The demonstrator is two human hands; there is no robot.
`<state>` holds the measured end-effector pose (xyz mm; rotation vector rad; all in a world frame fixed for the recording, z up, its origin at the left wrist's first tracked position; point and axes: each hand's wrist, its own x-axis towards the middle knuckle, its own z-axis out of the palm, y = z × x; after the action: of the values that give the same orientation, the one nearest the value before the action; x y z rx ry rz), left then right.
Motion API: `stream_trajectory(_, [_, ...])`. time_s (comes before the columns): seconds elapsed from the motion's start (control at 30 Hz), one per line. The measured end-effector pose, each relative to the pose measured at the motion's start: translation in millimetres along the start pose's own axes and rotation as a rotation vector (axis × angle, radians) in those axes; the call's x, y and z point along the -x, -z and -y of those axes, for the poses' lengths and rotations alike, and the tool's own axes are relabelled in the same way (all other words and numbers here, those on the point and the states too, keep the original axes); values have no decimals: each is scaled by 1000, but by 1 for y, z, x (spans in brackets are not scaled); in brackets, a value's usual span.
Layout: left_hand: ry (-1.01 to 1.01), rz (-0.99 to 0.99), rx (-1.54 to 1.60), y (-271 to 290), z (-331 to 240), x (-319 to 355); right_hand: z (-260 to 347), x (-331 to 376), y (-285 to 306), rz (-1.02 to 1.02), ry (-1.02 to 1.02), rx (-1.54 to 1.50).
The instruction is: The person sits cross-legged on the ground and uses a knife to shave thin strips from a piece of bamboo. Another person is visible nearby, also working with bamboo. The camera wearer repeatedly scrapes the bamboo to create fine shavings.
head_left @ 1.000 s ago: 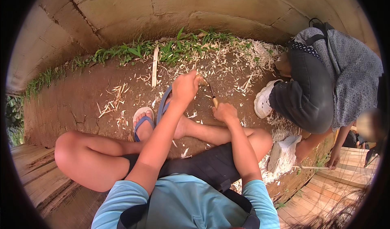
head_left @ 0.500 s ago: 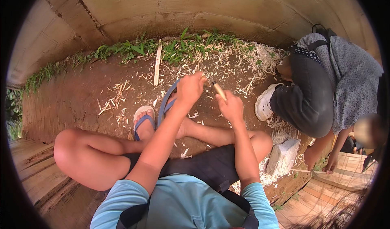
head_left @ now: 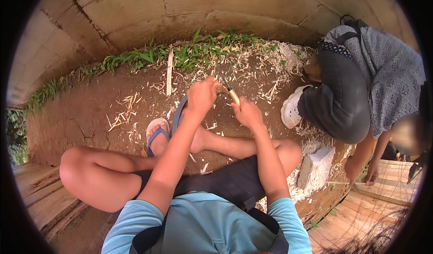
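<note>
My right hand [head_left: 249, 113] is closed around the pale wooden handle of a knife [head_left: 233, 96], which has a dark collar. The thin blade points up and to the left, toward my left hand [head_left: 201, 94]. That hand is closed with its fingers pressed together. A small pale piece, like the end of a wood strip [head_left: 220, 86], shows at its fingertips beside the blade; the rest is hidden by the hand. Both hands are above my crossed legs, over bare soil with pale wood shavings [head_left: 241, 69].
A pale flat wood strip [head_left: 169, 73] lies by the grass [head_left: 142, 58] along the wall [head_left: 189, 26]. At right, a co-worker [head_left: 347, 91] crouches, holding a thin strip. A whitish block [head_left: 315, 168] stands near my right knee. Wooden slats [head_left: 374, 200] are at lower right.
Both hands, with the knife, have shifted slightly left. The blade now shows more plainly beside my left fingertips. The co-worker's hands have moved slightly.
</note>
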<state>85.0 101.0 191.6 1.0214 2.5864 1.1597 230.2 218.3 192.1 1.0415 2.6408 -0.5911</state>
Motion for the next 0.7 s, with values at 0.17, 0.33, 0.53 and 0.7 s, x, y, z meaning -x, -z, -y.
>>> stream_trajectory(0.17, [-32, -19, 5, -3, -4, 1, 1, 6, -15, -18, -32, 44])
stream_trajectory(0.33, [-44, -18, 3, -5, -2, 7, 16, 16, 18, -298, 99, -124])
stream_trajectory(0.53, [-75, -37, 32, -5, -1, 5, -8, 15, -9, -627, 196, -464])
stream_trajectory(0.7, [-54, -20, 3, -1, -3, 5, -30, -13, -11, 86, -55, 13])
